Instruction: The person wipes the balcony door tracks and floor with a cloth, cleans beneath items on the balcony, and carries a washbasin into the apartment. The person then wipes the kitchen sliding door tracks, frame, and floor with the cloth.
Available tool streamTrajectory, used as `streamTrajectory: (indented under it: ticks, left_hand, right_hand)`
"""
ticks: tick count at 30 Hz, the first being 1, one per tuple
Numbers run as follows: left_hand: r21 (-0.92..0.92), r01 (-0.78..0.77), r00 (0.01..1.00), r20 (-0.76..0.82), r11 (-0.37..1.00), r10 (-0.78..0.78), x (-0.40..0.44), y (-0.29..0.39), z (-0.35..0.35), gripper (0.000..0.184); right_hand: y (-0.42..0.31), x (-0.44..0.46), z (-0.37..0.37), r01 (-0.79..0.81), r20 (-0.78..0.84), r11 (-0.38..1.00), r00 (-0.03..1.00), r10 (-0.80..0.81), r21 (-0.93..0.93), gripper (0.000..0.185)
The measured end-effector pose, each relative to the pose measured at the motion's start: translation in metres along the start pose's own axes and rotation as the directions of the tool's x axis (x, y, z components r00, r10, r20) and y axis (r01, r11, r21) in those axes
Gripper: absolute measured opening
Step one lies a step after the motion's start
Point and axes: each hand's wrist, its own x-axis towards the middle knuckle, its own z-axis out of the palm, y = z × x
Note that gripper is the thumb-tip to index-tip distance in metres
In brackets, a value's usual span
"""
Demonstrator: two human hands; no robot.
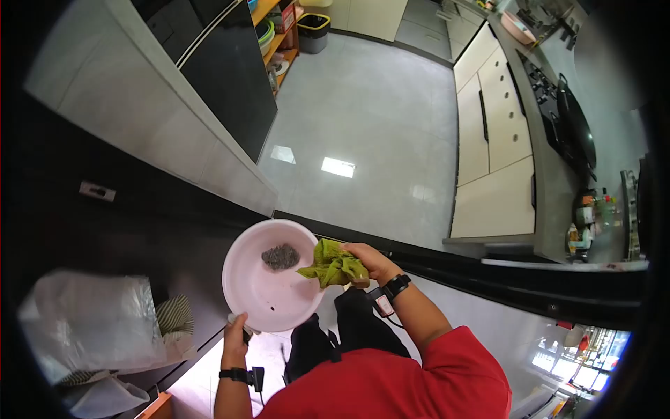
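Observation:
A pale pink basin (307, 307) is in front of my body, tilted so its inside shows. My left hand (236, 336) grips its near-left rim; a bit of something whitish and something dark shows by the fingers, too small to name. Inside the basin lies a grey steel wool scrubber (281, 257), with a small dark speck below it. A crumpled green cloth (331, 265) is held in my right hand (373, 262) over the basin's right edge. Part of the cloth hangs inside the rim.
A dark door frame and floor track (419, 264) cross in front of me. Beyond is a kitchen floor (370, 105), with cabinets (495, 133) and a wok (576, 122) to the right. Shelves and a waste bin (313, 31) stand at the back. Plastic bags (98, 314) lie at left.

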Motion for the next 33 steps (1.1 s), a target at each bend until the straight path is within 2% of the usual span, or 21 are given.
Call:
streamTrajectory:
  ticks: [1, 3, 4, 7, 8, 11, 13, 14, 15, 17, 19, 21, 23, 25, 27, 28, 30, 31, 33]
  left_hand:
    - [-0.034, 0.011, 1.0, -0.014, 0.999, -0.011, 0.002, -0.008, 0.002, 0.036]
    - [-0.031, 0.06, 0.996, -0.071, 0.998, -0.062, 0.01, -0.023, -0.002, 0.036]
    - [-0.031, 0.105, 0.987, -0.119, 0.994, -0.108, 0.015, -0.033, -0.007, 0.037]
    - [-0.023, 0.15, 0.97, -0.191, 0.988, -0.151, 0.049, -0.073, -0.033, 0.04]
    - [-0.017, 0.169, 0.966, -0.197, 0.986, -0.169, 0.062, -0.084, -0.041, 0.04]
    - [0.003, 0.193, 0.954, -0.235, 0.981, -0.187, 0.111, -0.121, -0.063, 0.04]
    - [0.01, 0.168, 0.964, -0.209, 0.986, -0.162, 0.143, -0.148, -0.079, 0.039]
    - [0.016, 0.154, 0.968, -0.203, 0.988, -0.148, 0.161, -0.162, -0.09, 0.038]
    - [0.02, 0.138, 0.971, -0.201, 0.99, -0.131, 0.176, -0.173, -0.095, 0.037]
    - [0.034, 0.116, 0.974, -0.201, 0.993, -0.106, 0.198, -0.189, -0.106, 0.036]
    - [0.058, 0.101, 0.984, -0.152, 0.993, -0.091, 0.216, -0.2, -0.118, 0.04]
    - [0.08, 0.088, 0.98, -0.186, 0.993, -0.072, 0.234, -0.208, -0.125, 0.04]
    - [0.104, 0.028, 0.988, -0.154, 0.994, -0.012, 0.249, -0.217, -0.133, 0.04]
    - [0.146, 0.099, 0.976, -0.205, 0.984, -0.068, 0.256, -0.22, -0.137, 0.04]
    - [0.116, 0.054, 0.979, -0.201, 0.992, -0.029, 0.263, -0.23, -0.142, 0.038]
    - [0.11, 0.044, 0.977, -0.212, 0.993, -0.02, 0.264, -0.235, -0.141, 0.038]
    - [0.066, 0.006, 0.976, -0.219, 0.998, 0.008, 0.26, -0.241, -0.138, 0.038]
    - [0.068, 0.013, 0.973, -0.229, 0.998, 0.003, 0.258, -0.245, -0.136, 0.038]
    - [0.053, 0.067, 0.944, -0.327, 0.996, -0.046, 0.256, -0.256, -0.137, 0.037]
  right_hand:
    - [-0.005, 0.008, -0.01, -0.008, 0.004, 1.0, 1.0, 0.008, 0.003, 0.034]
    - [-0.009, 0.023, -0.032, 0.07, -0.089, 0.994, 0.994, -0.062, 0.081, 0.035]
    - [-0.004, 0.039, -0.057, 0.06, -0.144, 0.99, 0.989, -0.041, 0.128, 0.036]
    - [0.009, 0.084, -0.108, 0.228, -0.325, 0.937, 0.936, -0.137, 0.264, 0.033]
    - [0.014, 0.098, -0.123, 0.22, -0.326, 0.94, 0.937, -0.129, 0.261, 0.033]
    - [0.034, 0.151, -0.173, 0.248, -0.425, 0.95, 0.893, -0.149, 0.189, 0.032]
    - [0.058, 0.19, -0.211, 0.221, -0.471, 0.975, 0.86, -0.196, -0.003, 0.033]
    - [0.074, 0.218, -0.237, 0.221, -0.543, 0.973, 0.809, -0.224, -0.072, 0.033]
    - [0.087, 0.241, -0.253, 0.201, -0.538, 0.977, 0.816, -0.21, -0.075, 0.033]
    - [0.104, 0.287, -0.28, 0.23, -0.521, 0.925, 0.773, -0.362, -0.301, 0.032]
    - [0.109, 0.334, -0.28, 0.226, -0.465, 0.908, 0.799, -0.38, -0.354, 0.031]
    - [0.112, 0.392, -0.273, 0.236, -0.305, 0.693, 0.77, -0.561, -0.681, 0.033]
    - [0.117, 0.446, -0.246, 0.3, -0.174, 0.526, 0.719, -0.673, -0.796, 0.034]
    - [0.119, 0.486, -0.209, 0.386, -0.013, 0.41, 0.714, -0.7, -0.826, 0.035]
    - [0.14, 0.54, -0.193, 0.476, 0.21, 0.126, 0.589, -0.78, -0.871, 0.04]
    - [0.145, 0.555, -0.18, 0.489, 0.224, 0.122, 0.589, -0.777, -0.864, 0.04]
    - [0.156, 0.57, -0.162, 0.404, 0.461, -0.229, 0.698, -0.548, -0.885, 0.056]
    - [0.164, 0.571, -0.162, 0.408, 0.459, -0.22, 0.703, -0.544, -0.886, 0.056]
    - [0.18, 0.568, -0.166, 0.227, 0.506, -0.498, 0.669, -0.545, -0.837, 0.066]
